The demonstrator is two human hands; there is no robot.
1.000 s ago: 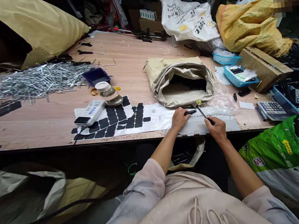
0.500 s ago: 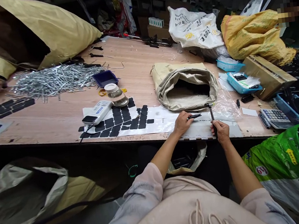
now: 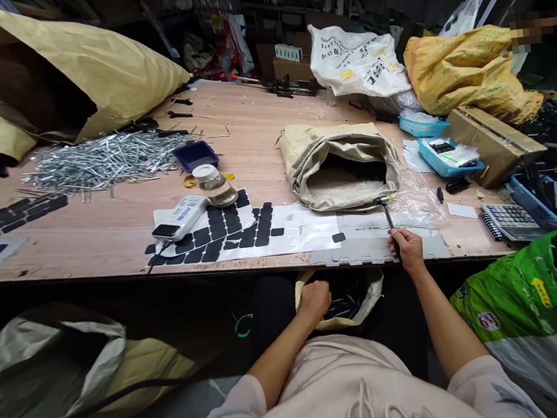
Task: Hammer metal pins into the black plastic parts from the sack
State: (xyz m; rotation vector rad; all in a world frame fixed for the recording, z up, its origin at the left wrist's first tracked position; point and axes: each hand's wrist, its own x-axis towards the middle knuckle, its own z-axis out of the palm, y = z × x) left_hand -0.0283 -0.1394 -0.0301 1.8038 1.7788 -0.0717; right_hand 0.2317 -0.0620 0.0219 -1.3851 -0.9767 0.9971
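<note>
Fingers (image 3: 397,241) of right hand (image 3: 406,248) curled tight round handle of small hammer (image 3: 387,213); hammer head points to 12 o'clock, just short of mouth of open beige sack (image 3: 339,162). Left hand (image 3: 315,299) below table edge (image 3: 244,264), at 9 o'clock from right hand, fingers bunched inside bag under table (image 3: 364,300); cannot tell what they hold. One black pad (image 3: 339,237) lies loose on white sheet (image 3: 305,227).

Counter (image 3: 109,221) lit bright & even from overhead, soft shadows only. Below the right grip (image 3: 406,248) all goes dark under the edge; background past it dim too. Wide-angle bending at edges, slight blur far left.
</note>
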